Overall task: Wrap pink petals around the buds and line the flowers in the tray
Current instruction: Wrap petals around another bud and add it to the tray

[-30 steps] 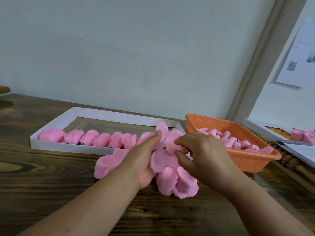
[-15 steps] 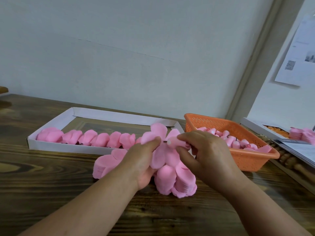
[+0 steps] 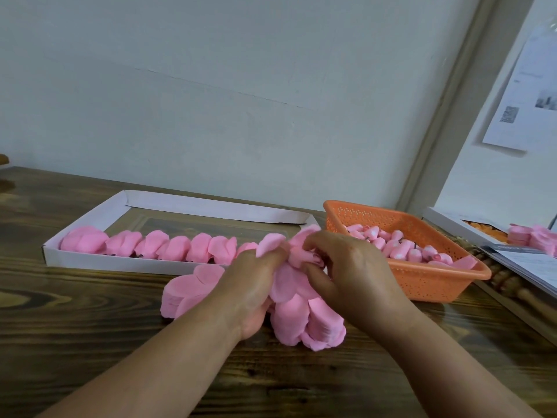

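1. While the petal sheet was still spread flat between the hands a second ago, the left hand and right hand now press together at the centre of the frame, and the soft pink fabric petals are gathered up around the small pink bud.
2. The right fingers are curled narrow, pinching the bud and the petal folds; the left fingers cup and grip the petals from the other side.
3. That suggests the wrap is closing on this flower, which is held just above the counter and not yet in the tray.
4. Compared with half a second ago, the upper petals are no longer fanned out; they fold inward, and the hands are closer.
5. The shallow white cardboard tray at centre left holds a row of finished pink flowers, unchanged.
6. Loose stacks of pink petal sheets lie under the hands, and the orange perforated plastic basket of buds sits at right, both as before.
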`<action>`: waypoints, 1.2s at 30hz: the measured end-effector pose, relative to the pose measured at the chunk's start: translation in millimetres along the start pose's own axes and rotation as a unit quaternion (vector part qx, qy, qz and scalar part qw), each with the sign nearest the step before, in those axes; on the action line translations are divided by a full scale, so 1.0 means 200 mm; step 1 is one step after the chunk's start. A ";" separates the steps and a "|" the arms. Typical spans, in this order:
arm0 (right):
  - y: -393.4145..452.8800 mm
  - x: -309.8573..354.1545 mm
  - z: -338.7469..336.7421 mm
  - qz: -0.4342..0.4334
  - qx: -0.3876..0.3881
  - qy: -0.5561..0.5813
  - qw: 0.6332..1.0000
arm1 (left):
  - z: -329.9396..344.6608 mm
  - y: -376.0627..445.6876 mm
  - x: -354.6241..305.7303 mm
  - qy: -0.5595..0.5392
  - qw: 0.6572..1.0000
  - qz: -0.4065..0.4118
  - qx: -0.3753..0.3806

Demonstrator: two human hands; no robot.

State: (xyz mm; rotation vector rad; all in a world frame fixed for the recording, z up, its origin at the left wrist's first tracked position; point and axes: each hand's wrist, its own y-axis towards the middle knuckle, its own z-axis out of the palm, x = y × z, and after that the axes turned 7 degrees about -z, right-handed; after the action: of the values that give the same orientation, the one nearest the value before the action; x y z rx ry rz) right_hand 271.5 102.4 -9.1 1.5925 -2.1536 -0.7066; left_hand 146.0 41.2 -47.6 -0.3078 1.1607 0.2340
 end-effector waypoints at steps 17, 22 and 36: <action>0.06 -0.11 -0.01 0.069 -0.020 0.237 0.969 | 0.01 0.00 -0.01 -0.116 0.992 -0.051 0.022; 0.04 -0.13 0.02 0.089 -0.004 0.322 0.943 | 0.01 -0.01 -0.02 -0.147 0.984 -0.076 0.072; -0.02 -0.21 0.08 0.105 0.006 0.447 0.888 | -0.01 -0.01 -0.01 -0.095 0.991 -0.086 0.042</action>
State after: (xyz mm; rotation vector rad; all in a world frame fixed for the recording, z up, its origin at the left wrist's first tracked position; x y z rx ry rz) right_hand 277.0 144.1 -24.5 1.2776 -1.5688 0.1293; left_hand 144.0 39.4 -45.3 -0.3025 0.9481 0.0613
